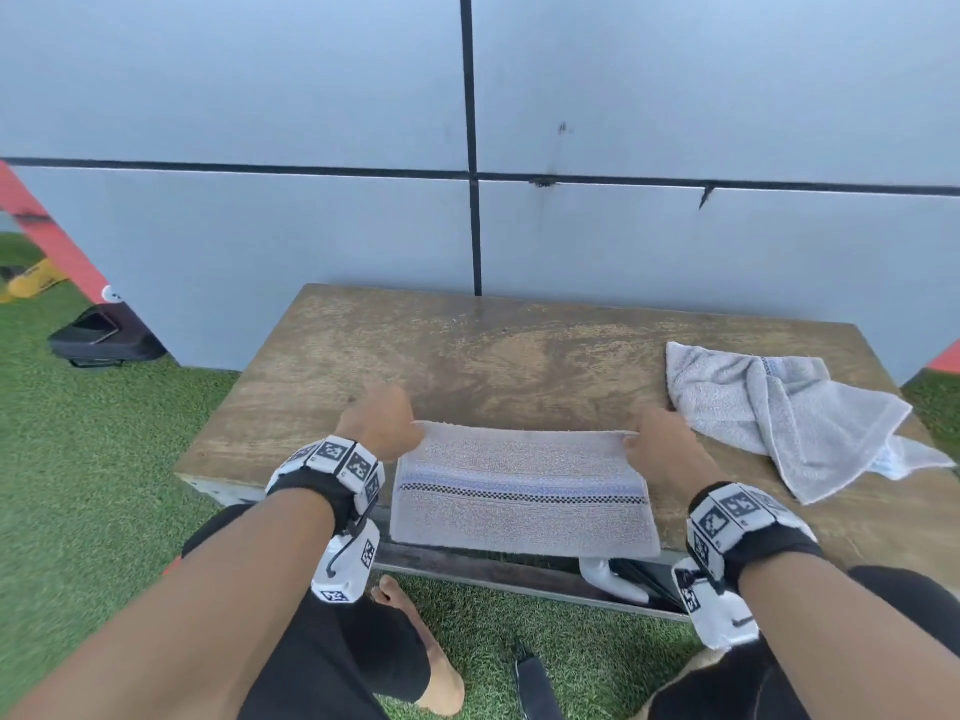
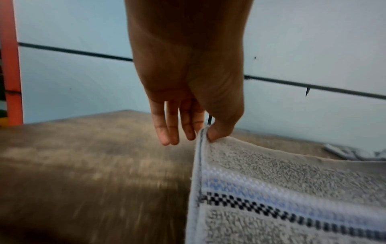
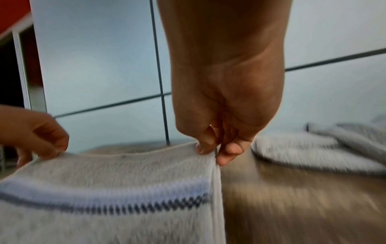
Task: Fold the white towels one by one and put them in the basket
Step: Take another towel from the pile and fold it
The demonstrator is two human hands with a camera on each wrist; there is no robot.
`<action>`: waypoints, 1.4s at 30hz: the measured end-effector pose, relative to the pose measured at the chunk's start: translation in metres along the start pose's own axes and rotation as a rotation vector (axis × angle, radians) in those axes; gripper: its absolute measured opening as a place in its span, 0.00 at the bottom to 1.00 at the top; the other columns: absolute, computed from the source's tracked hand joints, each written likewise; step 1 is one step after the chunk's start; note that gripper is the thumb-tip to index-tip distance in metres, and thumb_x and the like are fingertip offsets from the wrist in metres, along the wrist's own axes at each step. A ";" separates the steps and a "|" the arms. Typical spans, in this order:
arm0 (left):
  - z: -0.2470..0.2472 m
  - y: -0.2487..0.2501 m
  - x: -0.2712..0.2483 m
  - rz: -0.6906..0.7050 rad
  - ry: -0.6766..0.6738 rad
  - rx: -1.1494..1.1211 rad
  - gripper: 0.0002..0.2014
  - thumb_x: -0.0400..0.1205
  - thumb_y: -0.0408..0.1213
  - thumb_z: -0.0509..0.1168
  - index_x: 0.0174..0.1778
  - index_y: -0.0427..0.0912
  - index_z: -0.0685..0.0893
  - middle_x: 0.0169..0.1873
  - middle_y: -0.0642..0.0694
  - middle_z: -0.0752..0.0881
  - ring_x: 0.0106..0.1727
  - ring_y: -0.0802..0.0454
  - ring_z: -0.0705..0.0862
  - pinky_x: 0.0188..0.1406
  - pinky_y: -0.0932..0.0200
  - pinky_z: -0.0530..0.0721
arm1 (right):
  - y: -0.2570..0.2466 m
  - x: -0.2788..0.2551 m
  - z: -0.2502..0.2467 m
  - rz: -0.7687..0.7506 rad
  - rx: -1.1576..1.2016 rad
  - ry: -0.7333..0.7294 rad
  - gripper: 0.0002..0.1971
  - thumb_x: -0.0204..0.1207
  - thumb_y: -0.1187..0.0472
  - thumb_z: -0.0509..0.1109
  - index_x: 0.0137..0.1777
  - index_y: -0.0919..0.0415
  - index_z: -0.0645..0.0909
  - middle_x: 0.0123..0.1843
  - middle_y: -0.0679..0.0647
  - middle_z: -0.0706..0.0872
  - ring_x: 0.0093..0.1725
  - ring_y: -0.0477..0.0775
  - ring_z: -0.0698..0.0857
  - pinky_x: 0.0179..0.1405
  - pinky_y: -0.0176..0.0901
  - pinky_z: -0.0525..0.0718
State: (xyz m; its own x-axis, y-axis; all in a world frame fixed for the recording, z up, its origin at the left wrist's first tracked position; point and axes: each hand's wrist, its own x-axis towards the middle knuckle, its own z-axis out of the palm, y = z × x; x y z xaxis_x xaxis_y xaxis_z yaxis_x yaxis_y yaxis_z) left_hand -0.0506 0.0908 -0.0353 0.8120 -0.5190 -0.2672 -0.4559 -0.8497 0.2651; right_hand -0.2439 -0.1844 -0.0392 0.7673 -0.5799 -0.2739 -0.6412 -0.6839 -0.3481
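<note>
A white towel (image 1: 522,491) with a blue and black checked stripe lies over the near edge of the wooden table (image 1: 467,350), its lower part hanging past the edge. My left hand (image 1: 382,423) pinches its far left corner between thumb and fingers (image 2: 205,132). My right hand (image 1: 662,441) pinches the far right corner (image 3: 213,151). Between the two hands the towel's far edge is stretched taut and lifted slightly. A second white towel (image 1: 789,413) lies crumpled on the table's right side. No basket is in view.
A grey panelled wall (image 1: 467,148) stands right behind the table. Green artificial grass (image 1: 104,459) covers the ground. A black case (image 1: 98,340) lies on the grass at the left. My knees and a bare foot (image 1: 415,641) are below the table's near edge.
</note>
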 end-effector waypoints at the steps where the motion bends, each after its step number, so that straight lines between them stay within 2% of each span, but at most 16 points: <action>1: -0.009 0.001 -0.002 0.045 0.029 -0.025 0.21 0.77 0.40 0.67 0.22 0.46 0.65 0.18 0.51 0.65 0.20 0.50 0.64 0.24 0.60 0.67 | -0.003 0.001 -0.012 -0.027 0.005 0.009 0.10 0.81 0.67 0.63 0.38 0.58 0.71 0.34 0.54 0.81 0.32 0.52 0.79 0.37 0.39 0.85; 3: -0.033 0.005 -0.004 0.095 0.122 -0.091 0.15 0.78 0.42 0.68 0.28 0.45 0.73 0.23 0.48 0.72 0.25 0.50 0.68 0.24 0.60 0.66 | -0.010 0.005 -0.039 -0.090 0.062 0.076 0.11 0.81 0.67 0.66 0.39 0.55 0.72 0.33 0.52 0.82 0.32 0.52 0.80 0.29 0.36 0.77; 5: -0.059 0.010 -0.004 0.111 0.252 -0.184 0.11 0.78 0.42 0.71 0.34 0.41 0.79 0.32 0.50 0.82 0.30 0.49 0.77 0.26 0.61 0.72 | -0.014 0.010 -0.066 -0.141 0.175 0.164 0.04 0.80 0.66 0.71 0.52 0.59 0.84 0.46 0.51 0.88 0.46 0.55 0.85 0.43 0.39 0.80; 6: -0.070 0.011 -0.003 0.113 0.330 -0.243 0.10 0.77 0.42 0.71 0.36 0.41 0.80 0.34 0.51 0.85 0.32 0.51 0.80 0.28 0.61 0.75 | -0.015 0.014 -0.077 -0.161 0.215 0.216 0.09 0.78 0.66 0.73 0.57 0.61 0.86 0.51 0.52 0.88 0.51 0.54 0.85 0.52 0.38 0.79; 8: -0.088 0.013 -0.004 0.121 0.480 -0.376 0.04 0.75 0.39 0.71 0.38 0.44 0.82 0.34 0.54 0.85 0.34 0.56 0.82 0.33 0.61 0.78 | -0.017 0.019 -0.094 -0.222 0.282 0.322 0.10 0.75 0.67 0.77 0.56 0.63 0.88 0.48 0.54 0.88 0.50 0.53 0.86 0.54 0.35 0.74; 11: -0.096 0.015 -0.012 0.137 0.632 -0.520 0.02 0.76 0.32 0.69 0.40 0.39 0.82 0.30 0.52 0.82 0.30 0.59 0.77 0.33 0.64 0.75 | -0.017 0.020 -0.106 -0.293 0.315 0.432 0.05 0.74 0.66 0.77 0.48 0.58 0.86 0.43 0.53 0.88 0.45 0.54 0.86 0.45 0.28 0.73; 15: -0.072 0.012 -0.024 0.164 0.552 -0.505 0.02 0.78 0.32 0.68 0.42 0.42 0.82 0.33 0.48 0.84 0.32 0.55 0.79 0.31 0.68 0.77 | -0.004 0.024 -0.082 -0.401 0.216 0.449 0.07 0.71 0.70 0.77 0.46 0.60 0.86 0.47 0.56 0.87 0.40 0.57 0.87 0.48 0.38 0.76; 17: -0.053 0.010 -0.022 0.182 0.503 -0.530 0.05 0.78 0.34 0.69 0.41 0.47 0.81 0.34 0.49 0.85 0.34 0.52 0.82 0.36 0.57 0.82 | 0.005 0.026 -0.064 -0.457 0.117 0.441 0.09 0.69 0.72 0.76 0.44 0.59 0.85 0.45 0.57 0.86 0.40 0.60 0.85 0.46 0.44 0.77; 19: -0.035 0.015 -0.020 0.186 0.415 -0.528 0.05 0.79 0.36 0.70 0.42 0.50 0.81 0.36 0.50 0.86 0.35 0.53 0.83 0.37 0.54 0.84 | 0.011 0.026 -0.051 -0.456 0.109 0.413 0.08 0.70 0.72 0.75 0.44 0.59 0.85 0.46 0.56 0.85 0.40 0.57 0.82 0.46 0.50 0.81; 22: -0.015 0.031 -0.016 0.231 0.287 -0.519 0.04 0.80 0.37 0.71 0.46 0.50 0.83 0.42 0.51 0.87 0.40 0.51 0.85 0.37 0.57 0.84 | 0.017 0.024 -0.044 -0.451 0.083 0.359 0.09 0.72 0.69 0.75 0.45 0.54 0.82 0.46 0.49 0.81 0.40 0.54 0.80 0.43 0.46 0.77; 25: 0.002 0.048 -0.004 0.236 0.147 -0.434 0.07 0.81 0.40 0.71 0.53 0.49 0.83 0.52 0.52 0.85 0.41 0.54 0.84 0.30 0.67 0.77 | 0.021 0.018 -0.042 -0.411 0.006 0.231 0.10 0.73 0.67 0.74 0.47 0.52 0.79 0.44 0.37 0.72 0.45 0.51 0.76 0.44 0.45 0.72; 29: 0.027 0.065 0.024 0.233 0.020 -0.271 0.18 0.81 0.41 0.70 0.67 0.50 0.79 0.64 0.45 0.77 0.56 0.48 0.81 0.53 0.51 0.84 | 0.035 0.010 -0.033 -0.267 -0.078 0.068 0.13 0.72 0.66 0.71 0.46 0.45 0.74 0.51 0.44 0.74 0.50 0.53 0.78 0.49 0.54 0.83; 32: 0.038 0.074 0.042 0.097 0.078 -0.245 0.24 0.82 0.43 0.66 0.75 0.50 0.73 0.70 0.40 0.70 0.63 0.38 0.79 0.61 0.40 0.84 | 0.049 0.003 -0.024 -0.133 -0.162 -0.099 0.13 0.72 0.64 0.69 0.47 0.43 0.74 0.50 0.41 0.70 0.49 0.53 0.78 0.49 0.51 0.81; 36: 0.036 0.080 0.071 -0.114 0.138 -0.267 0.30 0.87 0.46 0.60 0.83 0.38 0.63 0.77 0.32 0.66 0.75 0.30 0.71 0.73 0.36 0.74 | 0.065 -0.001 -0.018 -0.013 0.026 -0.047 0.05 0.74 0.57 0.67 0.43 0.52 0.72 0.42 0.47 0.79 0.41 0.53 0.80 0.35 0.44 0.74; 39: 0.033 0.076 0.092 -0.139 0.102 -0.184 0.26 0.88 0.49 0.58 0.74 0.32 0.73 0.72 0.29 0.74 0.70 0.29 0.76 0.69 0.37 0.77 | 0.065 -0.001 -0.013 0.082 0.158 0.000 0.12 0.82 0.51 0.65 0.43 0.60 0.77 0.36 0.52 0.80 0.33 0.52 0.76 0.32 0.44 0.73; 42: 0.033 0.074 0.096 -0.120 0.090 -0.178 0.21 0.84 0.51 0.64 0.53 0.32 0.82 0.56 0.31 0.85 0.54 0.32 0.84 0.50 0.43 0.84 | 0.063 0.005 -0.003 0.121 0.174 0.013 0.19 0.82 0.46 0.65 0.35 0.59 0.74 0.31 0.53 0.79 0.28 0.53 0.76 0.30 0.44 0.75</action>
State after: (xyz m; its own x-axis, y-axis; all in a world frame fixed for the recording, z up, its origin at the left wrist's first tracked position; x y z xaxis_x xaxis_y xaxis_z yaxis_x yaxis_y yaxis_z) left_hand -0.0182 -0.0245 -0.0718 0.8895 -0.3976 -0.2250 -0.2887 -0.8710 0.3975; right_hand -0.2802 -0.2315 -0.0598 0.6838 -0.6596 -0.3121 -0.7156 -0.5226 -0.4634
